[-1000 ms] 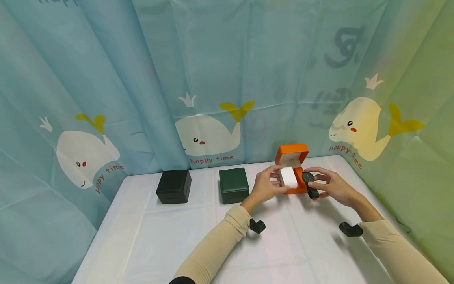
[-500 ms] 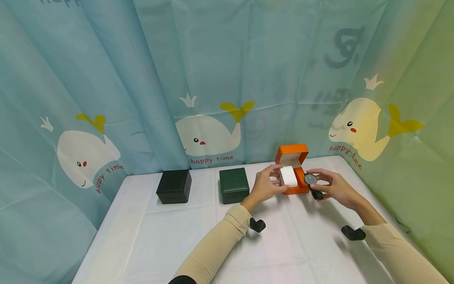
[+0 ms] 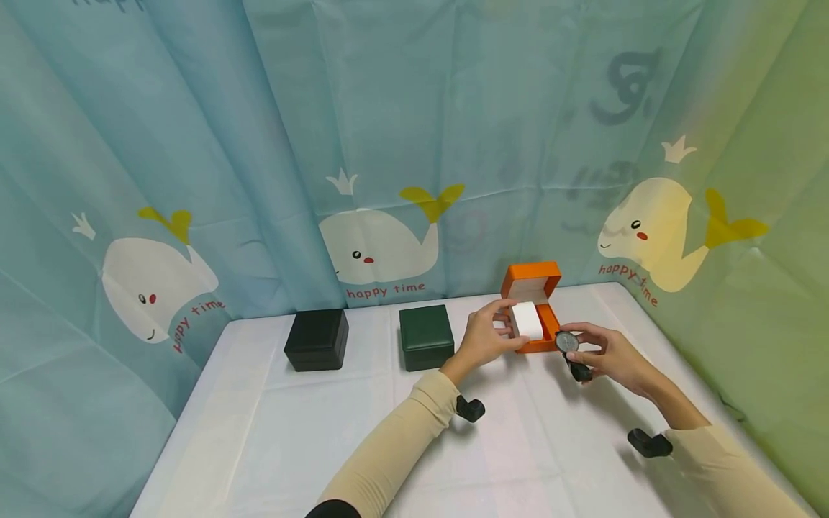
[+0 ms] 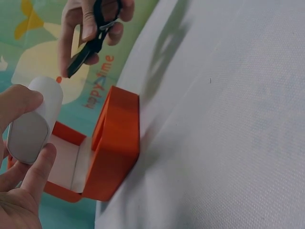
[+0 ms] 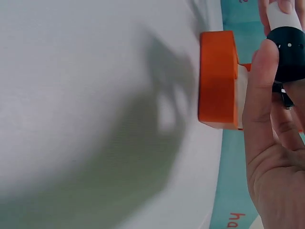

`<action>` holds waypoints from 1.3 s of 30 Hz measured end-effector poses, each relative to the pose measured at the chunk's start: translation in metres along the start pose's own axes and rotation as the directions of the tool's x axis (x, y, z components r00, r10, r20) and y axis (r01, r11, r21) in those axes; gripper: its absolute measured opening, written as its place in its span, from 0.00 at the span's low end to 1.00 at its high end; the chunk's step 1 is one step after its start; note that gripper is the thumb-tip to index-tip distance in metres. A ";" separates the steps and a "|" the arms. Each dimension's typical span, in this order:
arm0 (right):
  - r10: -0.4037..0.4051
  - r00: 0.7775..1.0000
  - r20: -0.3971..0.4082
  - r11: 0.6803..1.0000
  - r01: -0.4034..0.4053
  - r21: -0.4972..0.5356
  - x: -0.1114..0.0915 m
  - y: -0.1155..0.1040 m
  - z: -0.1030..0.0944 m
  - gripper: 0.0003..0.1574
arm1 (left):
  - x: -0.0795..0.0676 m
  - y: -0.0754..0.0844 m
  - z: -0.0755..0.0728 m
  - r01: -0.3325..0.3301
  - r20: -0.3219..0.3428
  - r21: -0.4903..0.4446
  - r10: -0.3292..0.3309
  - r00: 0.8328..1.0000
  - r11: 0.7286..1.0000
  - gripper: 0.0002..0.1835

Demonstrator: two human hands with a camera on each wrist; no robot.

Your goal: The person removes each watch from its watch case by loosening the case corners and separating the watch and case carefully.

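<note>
A white watch pillow (image 3: pixel 527 321) is pinched between the thumb and fingers of my left hand (image 3: pixel 484 337), above an orange watch box (image 3: pixel 547 323) whose lid is raised. In the left wrist view the pillow (image 4: pixel 33 126) shows its rounded end, apart from the box. My right hand (image 3: pixel 615 352) holds a black wristwatch (image 3: pixel 568 342) by its case, to the right of the pillow. Its strap hangs down, and part of it is hidden by the fingers. In the right wrist view the watch (image 5: pixel 289 52) overlaps the pillow in line of sight.
A dark green box (image 3: pixel 427 337) and a black box (image 3: pixel 317 339), both with lids down, stand to the left on the white-covered table (image 3: pixel 311 439). A curtain printed with whales (image 3: pixel 388 244) hangs along the table's back edge.
My right hand has moved slightly right and toward me with the watch, away from the white pillow. My left hand and the pillow have stayed nearly where they were.
</note>
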State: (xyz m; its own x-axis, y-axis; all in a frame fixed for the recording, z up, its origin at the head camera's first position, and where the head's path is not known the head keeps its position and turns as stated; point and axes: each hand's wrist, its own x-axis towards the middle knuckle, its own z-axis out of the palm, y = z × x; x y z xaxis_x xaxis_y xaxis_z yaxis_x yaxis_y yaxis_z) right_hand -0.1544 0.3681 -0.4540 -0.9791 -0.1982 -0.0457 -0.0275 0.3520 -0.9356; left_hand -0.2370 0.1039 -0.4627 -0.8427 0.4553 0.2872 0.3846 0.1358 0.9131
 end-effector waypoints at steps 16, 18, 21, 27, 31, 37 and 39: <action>0.029 0.999 0.037 0.999 -0.029 -0.020 -0.006 0.017 0.016 0.34 | 0.002 0.001 -0.001 -0.014 -0.001 0.009 0.014 1.000 1.000 0.36; 0.037 0.998 0.041 0.999 -0.036 -0.021 -0.006 0.018 0.018 0.35 | 0.001 0.001 -0.001 -0.013 -0.004 0.015 0.013 1.000 1.000 0.36; 0.051 0.998 0.039 0.998 -0.050 -0.027 -0.006 0.021 0.021 0.35 | 0.000 0.001 0.000 -0.012 -0.005 0.021 0.012 1.000 1.000 0.36; 0.063 0.998 0.027 0.996 -0.061 -0.067 -0.006 0.027 0.025 0.35 | -0.001 0.000 0.000 -0.010 -0.009 0.029 0.010 1.000 1.000 0.36; 0.060 0.998 0.021 0.994 -0.058 -0.091 -0.007 0.030 0.026 0.35 | -0.001 0.000 0.001 -0.015 -0.009 0.032 0.015 1.000 0.999 0.37; 0.015 1.000 -0.008 0.973 -0.016 -0.229 -0.009 0.030 0.028 0.33 | -0.001 -0.001 0.002 -0.011 -0.018 0.021 0.012 1.000 1.000 0.37; 0.002 1.000 -0.012 0.963 -0.005 -0.269 -0.009 0.030 0.028 0.33 | -0.002 -0.002 0.003 -0.010 -0.016 0.016 0.010 1.000 1.000 0.36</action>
State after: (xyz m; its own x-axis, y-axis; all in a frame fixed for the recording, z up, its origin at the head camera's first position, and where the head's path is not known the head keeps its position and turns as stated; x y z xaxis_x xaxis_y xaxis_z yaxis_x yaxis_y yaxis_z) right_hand -0.1408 0.3547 -0.4919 -0.9815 -0.1867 -0.0432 -0.0760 0.5862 -0.8066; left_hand -0.2353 0.1052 -0.4656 -0.8446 0.4428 0.3010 0.3989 0.1453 0.9054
